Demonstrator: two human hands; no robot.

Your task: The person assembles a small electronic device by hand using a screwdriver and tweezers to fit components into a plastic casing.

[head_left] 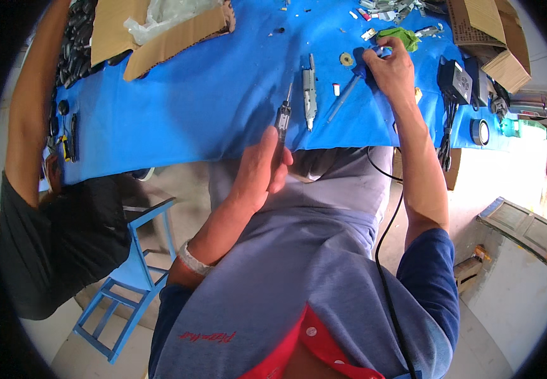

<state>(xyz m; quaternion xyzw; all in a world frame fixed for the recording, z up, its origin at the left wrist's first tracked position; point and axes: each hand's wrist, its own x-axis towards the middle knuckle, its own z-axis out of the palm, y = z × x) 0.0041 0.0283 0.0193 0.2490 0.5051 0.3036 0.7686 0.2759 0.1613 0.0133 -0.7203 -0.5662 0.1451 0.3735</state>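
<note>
My left hand (262,169) is closed around the lower part of a slim dark device (283,119) with a thin metal tip pointing away from me. The device is over the near edge of the blue-covered table. Farther out on the right, my right hand (392,68) has its fingers on the blue handle of a screwdriver (348,95). Its shaft slants down toward the near left, close to the cloth. Between the hands lies a long grey part (310,91). A small white-and-red piece (336,90) and a brownish round disc (346,59) are near the screwdriver.
An open cardboard box (178,38) with clear plastic stands back left, beside piled black parts (79,44). Grey parts (393,9) and a green crumpled thing (401,36) lie beyond my right hand. Black adapter (455,81) sits right. Another person's arm (30,107) is at left.
</note>
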